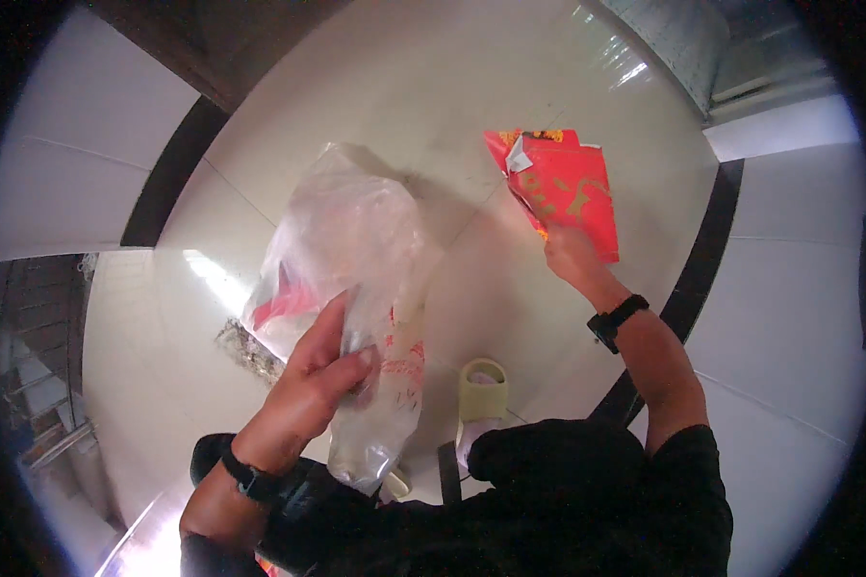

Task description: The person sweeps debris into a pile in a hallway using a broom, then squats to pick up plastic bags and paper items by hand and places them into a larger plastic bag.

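Note:
A translucent white plastic bag with red print hangs in front of me at the middle left. My left hand is closed on its near side, thumb and fingers pinching the film. Something pinkish-red shows through the bag's left side. Out to the right, my right hand grips the lower edge of a flat, crumpled red paper package with gold markings. A torn whitish patch shows at the package's upper left. The bag and the package are apart.
Glossy beige floor tiles lie below, edged by dark skirting and white walls. A grey fuzzy clump lies on the floor beside the bag. My foot wears a yellow-green slipper. A dark rack stands at the left.

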A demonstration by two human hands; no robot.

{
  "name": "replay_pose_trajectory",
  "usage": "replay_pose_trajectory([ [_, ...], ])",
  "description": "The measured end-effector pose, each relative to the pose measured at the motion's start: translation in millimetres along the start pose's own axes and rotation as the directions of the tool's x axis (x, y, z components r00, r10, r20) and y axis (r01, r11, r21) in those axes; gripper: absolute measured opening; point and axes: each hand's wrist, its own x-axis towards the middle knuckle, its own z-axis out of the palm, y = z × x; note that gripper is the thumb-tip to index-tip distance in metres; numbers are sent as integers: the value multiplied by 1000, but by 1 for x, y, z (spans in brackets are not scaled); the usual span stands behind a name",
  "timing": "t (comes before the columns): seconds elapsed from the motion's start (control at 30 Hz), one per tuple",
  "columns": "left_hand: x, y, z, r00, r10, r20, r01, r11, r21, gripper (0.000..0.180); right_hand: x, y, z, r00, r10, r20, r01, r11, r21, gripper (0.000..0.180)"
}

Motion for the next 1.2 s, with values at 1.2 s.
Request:
replay_pose_trajectory([
  [1.2,141,-88,7,934,-356,1,356,934,17,36,-67,-161,-42,908,-384,167,310,884,349,44],
])
